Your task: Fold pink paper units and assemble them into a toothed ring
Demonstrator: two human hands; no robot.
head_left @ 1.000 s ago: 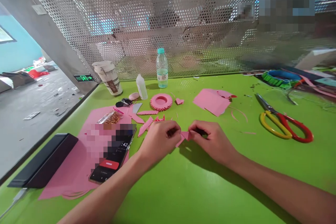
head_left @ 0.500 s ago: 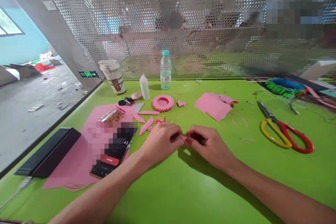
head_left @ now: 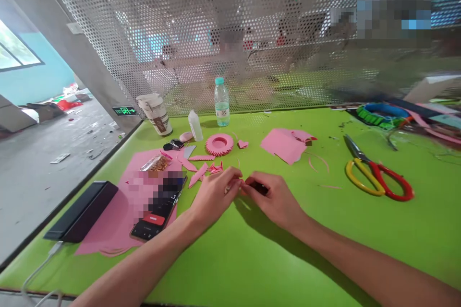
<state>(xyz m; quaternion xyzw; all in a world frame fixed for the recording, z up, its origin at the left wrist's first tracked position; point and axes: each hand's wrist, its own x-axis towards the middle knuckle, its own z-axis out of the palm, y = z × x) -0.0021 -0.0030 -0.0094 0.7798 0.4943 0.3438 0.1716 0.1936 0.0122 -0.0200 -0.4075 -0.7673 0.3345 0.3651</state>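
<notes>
- Left hand (head_left: 213,197) and right hand (head_left: 273,199) are closed, both pinching a small pink paper piece (head_left: 237,183) above the green table (head_left: 252,254).
- Fingers hide most of that piece; its shape is hard to make out.
- Left of the hands, a phone (head_left: 149,230) is partly pixelated.
- Further ahead sits a pink paper ring (head_left: 212,146); red-and-yellow scissors (head_left: 370,167) lie well right.

A small piece of pink paper (head_left: 238,182) is pinched between my left fingertips (head_left: 232,175) and right fingertips (head_left: 248,188), mostly hidden, just an edge showing.
</notes>
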